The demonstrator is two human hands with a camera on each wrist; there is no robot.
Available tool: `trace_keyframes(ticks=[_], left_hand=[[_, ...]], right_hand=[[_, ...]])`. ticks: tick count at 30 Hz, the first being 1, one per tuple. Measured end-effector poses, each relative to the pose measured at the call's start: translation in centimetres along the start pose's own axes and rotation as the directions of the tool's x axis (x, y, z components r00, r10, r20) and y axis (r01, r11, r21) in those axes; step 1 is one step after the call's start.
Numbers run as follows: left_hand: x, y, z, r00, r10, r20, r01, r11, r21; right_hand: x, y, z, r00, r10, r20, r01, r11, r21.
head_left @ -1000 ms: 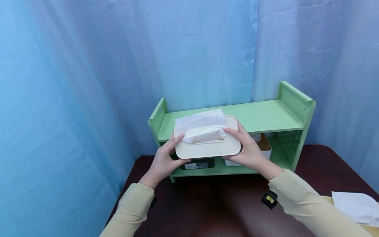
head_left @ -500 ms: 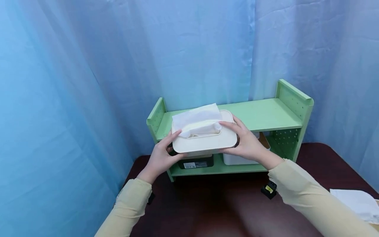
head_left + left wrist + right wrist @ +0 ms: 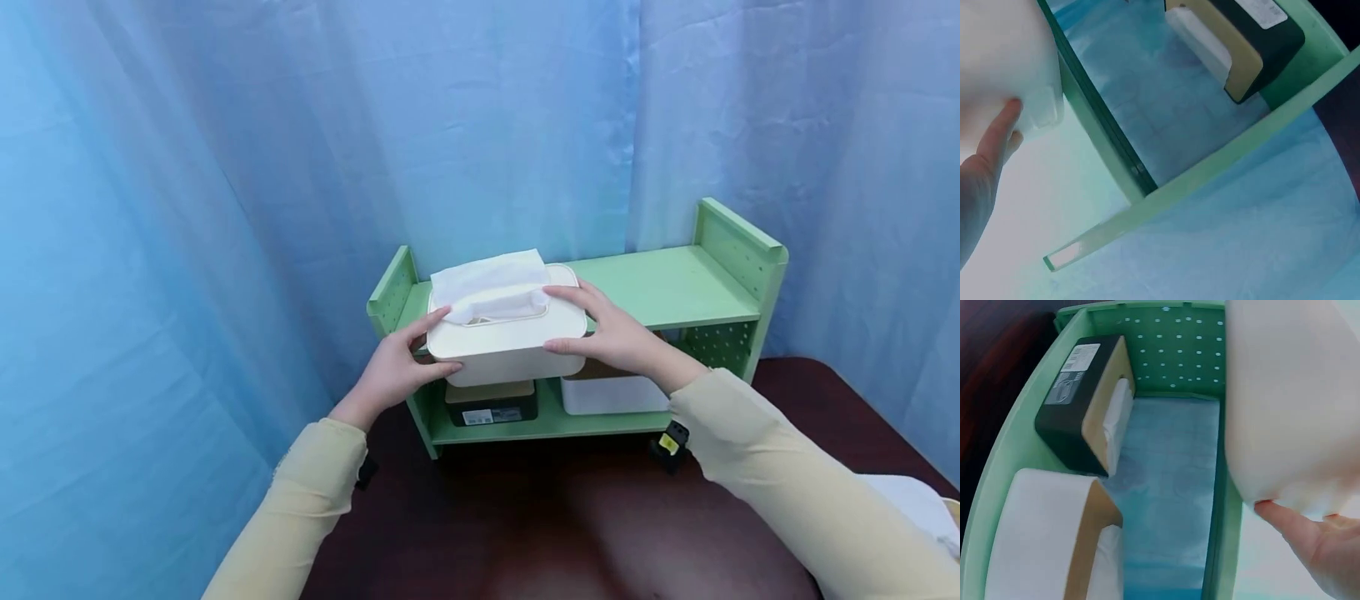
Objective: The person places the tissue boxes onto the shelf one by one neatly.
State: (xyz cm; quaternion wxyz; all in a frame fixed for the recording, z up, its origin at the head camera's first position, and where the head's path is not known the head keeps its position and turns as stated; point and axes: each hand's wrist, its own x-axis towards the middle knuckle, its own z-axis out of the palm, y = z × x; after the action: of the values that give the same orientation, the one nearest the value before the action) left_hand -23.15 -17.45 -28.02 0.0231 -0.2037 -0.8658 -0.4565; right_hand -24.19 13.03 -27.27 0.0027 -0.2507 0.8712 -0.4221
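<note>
A white tissue box, a tissue sticking up from its top slot, is held in front of the green shelf's upper board, toward its left side. My left hand grips the box's left end, thumb on the front face. At the right end my right hand holds it the same way, fingers on the top and thumb low on the front. In the left wrist view the box is beside the board's edge. Whether its underside touches the board, I cannot tell.
On the lower board stand a black tissue box with a wooden top and a white one, also wood-topped. The shelf's side panels rise above the upper board. A white cloth-like thing lies at the dark table's right edge.
Both hands have carried the tissue box a little up and left in view, onto the shelf's left half. It has tilted, so its front face shows now.
</note>
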Motion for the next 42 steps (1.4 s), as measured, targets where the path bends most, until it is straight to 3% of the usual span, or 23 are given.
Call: trace_keyframes(ticks=[5,10,19,29,39,42], left_hand=[[1.3,1.0,-1.2,0.997,-0.069,0.047,0.066,0.997,0.049],[2.8,1.6,-2.1,0.987,-0.119,0.108,0.115,0.993,0.041],[4.5,1.5,-2.4,0.968,-0.214,0.132,0.216,0.976,-0.001],[5.7,1.3,-2.1,0.965,-0.233,0.119,0.238,0.971,-0.03],[6.6,1.0,-1.7,0.965,-0.258,0.053,0.257,0.966,0.023],[6.8,0.9,-1.6,0.961,-0.275,0.033,0.273,0.961,0.037]], right_hand=[[1.1,-1.0,-1.0,0.996,0.071,0.055,-0.075,0.993,0.09],[2.0,-1.5,-1.9,0.975,0.17,0.141,-0.197,0.957,0.214],[3.9,-1.8,-2.3,0.951,0.251,0.178,-0.288,0.93,0.229],[6.0,-1.5,-2.4,0.935,0.308,0.178,-0.35,0.886,0.305],[6.9,-1.4,-1.2,0.917,0.396,0.047,-0.385,0.85,0.36],[7.2,-1.4,-1.1,0.915,0.4,0.049,-0.389,0.847,0.363]])
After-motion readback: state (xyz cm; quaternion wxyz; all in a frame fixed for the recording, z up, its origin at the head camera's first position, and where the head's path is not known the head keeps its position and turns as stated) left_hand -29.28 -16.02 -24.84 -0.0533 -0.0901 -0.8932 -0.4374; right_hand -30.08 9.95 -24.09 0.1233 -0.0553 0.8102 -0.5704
